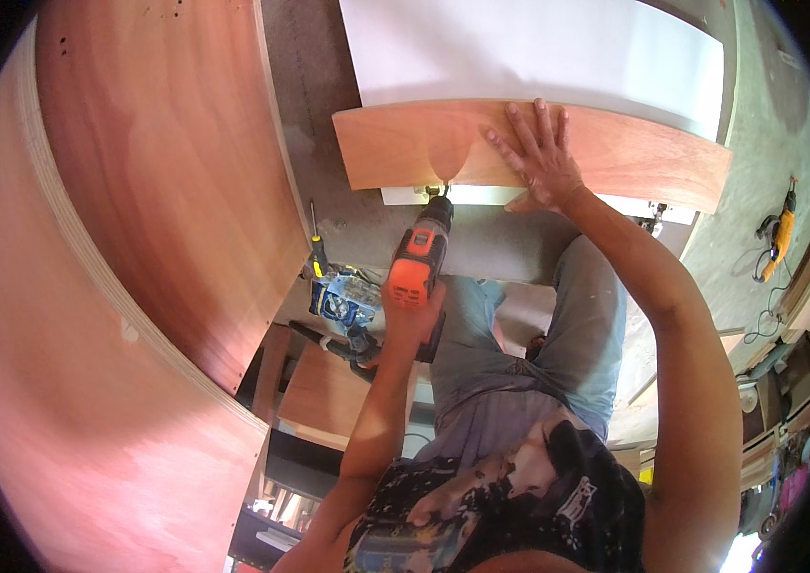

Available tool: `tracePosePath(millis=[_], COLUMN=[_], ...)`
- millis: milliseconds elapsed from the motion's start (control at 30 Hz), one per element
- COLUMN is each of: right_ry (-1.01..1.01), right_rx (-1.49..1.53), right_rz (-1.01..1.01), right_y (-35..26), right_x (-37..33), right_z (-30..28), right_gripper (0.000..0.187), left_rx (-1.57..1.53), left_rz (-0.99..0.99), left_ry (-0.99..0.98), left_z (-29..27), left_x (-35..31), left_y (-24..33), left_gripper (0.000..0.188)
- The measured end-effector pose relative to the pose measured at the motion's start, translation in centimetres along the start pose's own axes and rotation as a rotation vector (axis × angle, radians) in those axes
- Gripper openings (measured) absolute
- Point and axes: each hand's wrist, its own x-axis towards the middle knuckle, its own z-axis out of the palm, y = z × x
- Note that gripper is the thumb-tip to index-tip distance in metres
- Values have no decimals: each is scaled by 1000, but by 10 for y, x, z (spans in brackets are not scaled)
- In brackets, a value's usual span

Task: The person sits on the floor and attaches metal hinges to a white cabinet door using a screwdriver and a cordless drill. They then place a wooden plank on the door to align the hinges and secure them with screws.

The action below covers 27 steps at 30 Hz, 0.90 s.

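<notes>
My left hand (410,317) is wrapped around the handle of an orange and black cordless drill (417,256). The drill points away from me, its tip at a metal hinge (432,194) by the near edge of a long brown wooden board (634,148). Light from the drill falls on that spot; whether the bit touches a screw is too small to tell. Spread fingers of my right hand (546,164) lie flat on the board. Beneath the board a white strip (495,197) shows, with a second hinge (655,220) near its right end.
A white panel (538,48) lies beyond the board. Large plywood panels (157,172) stand at the left. Beside the drill are a blue power tool (343,298) and a yellow-black screwdriver (319,254). An orange corded tool (783,234) lies at the right.
</notes>
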Motion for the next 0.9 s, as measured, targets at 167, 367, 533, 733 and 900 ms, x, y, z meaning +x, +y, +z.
tracePosePath(millis=[167, 367, 533, 733, 900], right_ry=[-17, -8, 519, 236, 228], right_rx=[-30, -60, 305, 354, 410], right_rz=[19, 76, -127, -219, -35], right_y=[-7, -21, -80, -262, -300], right_x=[-2, -10, 5, 104, 116], right_z=[-8, -18, 17, 67, 78], right_gripper=[141, 138, 95, 22, 39], left_rx=[5, -61, -559, -539, -566], left_rz=[57, 107, 46, 3, 5], left_ry=[100, 95, 278, 433, 459], left_z=[15, -10, -26, -35, -34], left_x=[-6, -62, -145, -176, -191], left_y=[-8, -60, -131, -202, -214], left_gripper=[39, 35, 48, 53, 44])
